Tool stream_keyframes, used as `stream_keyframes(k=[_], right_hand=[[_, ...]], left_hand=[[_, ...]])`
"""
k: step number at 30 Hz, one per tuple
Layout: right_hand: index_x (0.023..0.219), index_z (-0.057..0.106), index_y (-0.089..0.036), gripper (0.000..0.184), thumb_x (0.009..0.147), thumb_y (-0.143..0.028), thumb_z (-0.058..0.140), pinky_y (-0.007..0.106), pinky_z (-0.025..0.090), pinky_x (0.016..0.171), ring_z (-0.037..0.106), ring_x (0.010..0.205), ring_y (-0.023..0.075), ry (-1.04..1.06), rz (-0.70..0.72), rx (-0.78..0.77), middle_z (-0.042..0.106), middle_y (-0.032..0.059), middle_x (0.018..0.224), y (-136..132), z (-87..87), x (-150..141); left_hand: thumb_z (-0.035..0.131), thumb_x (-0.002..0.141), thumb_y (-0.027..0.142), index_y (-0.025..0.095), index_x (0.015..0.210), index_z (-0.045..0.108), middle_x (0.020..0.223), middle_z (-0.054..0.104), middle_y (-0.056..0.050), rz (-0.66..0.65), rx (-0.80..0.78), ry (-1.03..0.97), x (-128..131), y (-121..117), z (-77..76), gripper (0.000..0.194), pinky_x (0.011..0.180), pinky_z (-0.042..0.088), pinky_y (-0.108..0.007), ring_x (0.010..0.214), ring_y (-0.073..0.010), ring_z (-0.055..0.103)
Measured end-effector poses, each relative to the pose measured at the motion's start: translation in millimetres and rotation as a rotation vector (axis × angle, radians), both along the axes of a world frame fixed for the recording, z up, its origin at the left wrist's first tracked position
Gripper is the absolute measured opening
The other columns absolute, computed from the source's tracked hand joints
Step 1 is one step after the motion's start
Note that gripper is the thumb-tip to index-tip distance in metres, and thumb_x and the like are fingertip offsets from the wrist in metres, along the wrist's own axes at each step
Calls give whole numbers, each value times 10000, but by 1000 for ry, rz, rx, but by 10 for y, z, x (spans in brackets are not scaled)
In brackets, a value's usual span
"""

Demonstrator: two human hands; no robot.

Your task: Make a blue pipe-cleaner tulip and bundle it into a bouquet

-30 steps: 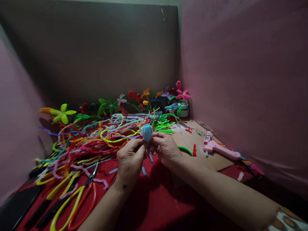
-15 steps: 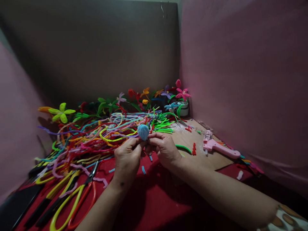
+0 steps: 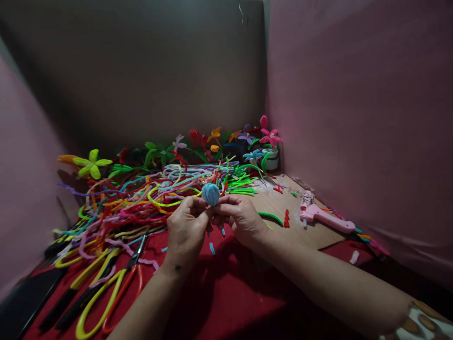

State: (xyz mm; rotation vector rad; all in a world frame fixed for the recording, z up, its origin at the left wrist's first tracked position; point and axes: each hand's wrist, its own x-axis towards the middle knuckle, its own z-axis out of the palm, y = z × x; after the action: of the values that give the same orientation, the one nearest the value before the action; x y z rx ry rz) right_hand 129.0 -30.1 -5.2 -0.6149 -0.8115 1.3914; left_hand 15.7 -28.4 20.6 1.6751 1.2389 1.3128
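Observation:
A rounded light-blue pipe-cleaner flower bud (image 3: pixel 211 194) stands upright between my two hands, above the red cloth (image 3: pixel 226 288). My left hand (image 3: pixel 187 226) pinches its base from the left with thumb and forefinger. From the right, my right hand (image 3: pixel 240 217) pinches the same base, its fingertips touching those of the left. Fingers hide the underside of the bud. Short blue pipe-cleaner pieces (image 3: pixel 212 249) lie on the cloth just below the hands.
Scissors (image 3: pixel 118 288) and black-and-yellow-handled pliers (image 3: pixel 83 283) lie at front left. Behind them spreads a pile of coloured pipe cleaners (image 3: pixel 141 198). A pink glue gun (image 3: pixel 325 217) rests on the cardboard (image 3: pixel 297 241) at right. Finished flowers (image 3: pixel 92 164) line the back wall.
The blue bud has turned or tilted slightly between my fingers and looks rounder. My hands have stayed in nearly the same place, and the view has shifted a little.

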Motion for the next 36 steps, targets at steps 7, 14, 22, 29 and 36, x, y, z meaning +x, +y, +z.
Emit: stream_keyframes(k=[7, 14, 22, 29, 36], right_hand=[[679, 563, -123, 179, 573, -189, 690, 186, 364, 321, 532, 362, 114, 7, 79, 15, 592, -5, 462, 31, -42, 16], [693, 585, -122, 215, 559, -222, 720, 172, 363, 309, 510, 339, 91, 7, 90, -5, 575, -21, 452, 62, -34, 57], [705, 615, -102, 178, 617, -233, 697, 151, 313, 291, 437, 300, 47, -20, 211, 14, 549, -26, 459, 70, -17, 110], [697, 591, -106, 209, 573, -220, 715, 155, 310, 292, 442, 312, 51, -61, 260, -55, 539, -31, 481, 31, -19, 99], [723, 617, -97, 192, 612, -238, 684, 164, 303, 325, 428, 330, 48, -176, 280, -55, 537, -25, 468, 11, 6, 112]], left_hand=[[580, 669, 252, 170, 598, 531, 587, 529, 13, 66, 258, 273, -85, 69, -39, 119, 505, 375, -217, 538, -107, 470], [627, 638, 231, 154, 668, 575, 629, 578, -1, -139, 81, 179, -104, 82, 14, 98, 570, 417, -236, 586, -127, 529], [691, 648, 310, 158, 820, 592, 594, 537, 42, -215, -122, -293, -200, 89, 175, 250, 378, 312, -171, 414, -50, 433], [706, 654, 272, 166, 919, 641, 746, 612, -3, -393, -213, -418, -279, 140, 168, 293, 416, 356, -152, 479, -38, 479], [708, 650, 258, 159, 924, 635, 754, 627, -12, -413, -254, -429, -299, 140, 190, 301, 419, 357, -159, 474, -43, 492]])
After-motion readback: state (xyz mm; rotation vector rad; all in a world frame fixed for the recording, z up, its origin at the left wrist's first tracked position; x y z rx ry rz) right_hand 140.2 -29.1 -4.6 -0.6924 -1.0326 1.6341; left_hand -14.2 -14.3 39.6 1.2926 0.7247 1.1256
